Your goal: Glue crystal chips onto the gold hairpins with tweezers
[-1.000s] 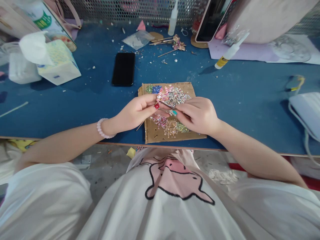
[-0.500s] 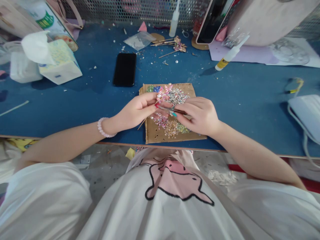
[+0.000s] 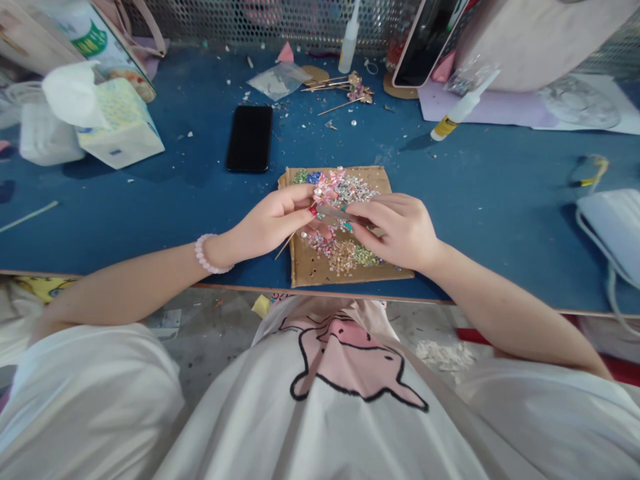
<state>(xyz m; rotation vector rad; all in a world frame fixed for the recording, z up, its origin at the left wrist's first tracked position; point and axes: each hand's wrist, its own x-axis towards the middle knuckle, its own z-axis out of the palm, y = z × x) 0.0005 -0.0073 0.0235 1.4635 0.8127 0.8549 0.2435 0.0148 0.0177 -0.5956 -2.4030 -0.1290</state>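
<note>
My left hand [image 3: 273, 223] pinches a thin gold hair stick with a pink flower ornament [image 3: 327, 191] at its top, held over a brown cardboard sheet [image 3: 310, 270]. My right hand [image 3: 400, 230] is closed on metal tweezers [image 3: 334, 212] whose tips point left at the ornament. Piles of small coloured rhinestones [image 3: 345, 253] lie sorted on the cardboard, under and between both hands.
A black phone [image 3: 249, 138] lies face up behind the cardboard. Tissue box [image 3: 117, 123] at the left, glue bottles [image 3: 463, 107] and finished hair sticks [image 3: 345, 87] at the back, a propped tablet [image 3: 425, 40], a white mask [image 3: 613, 227] at right. Table edge runs close to my body.
The tweezers' tips have crept slightly left and up toward the ornament. Both hands otherwise stay in place.
</note>
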